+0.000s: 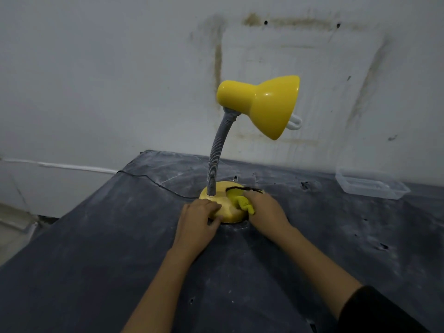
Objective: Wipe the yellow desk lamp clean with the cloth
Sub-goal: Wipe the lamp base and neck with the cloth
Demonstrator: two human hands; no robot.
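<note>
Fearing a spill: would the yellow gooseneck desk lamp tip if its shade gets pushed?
Possibly: the glossy yellow shade overhangs the round yellow base. The ribbed grey neck likely flexes. The left hand on the base should steady it.

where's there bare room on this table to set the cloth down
Widest bare patch: the table left of the left hand, on the near side of the cord. Another lies between the right hand and the clear container. Crowded around the lamp base, where both hands and the cloth meet.
</note>
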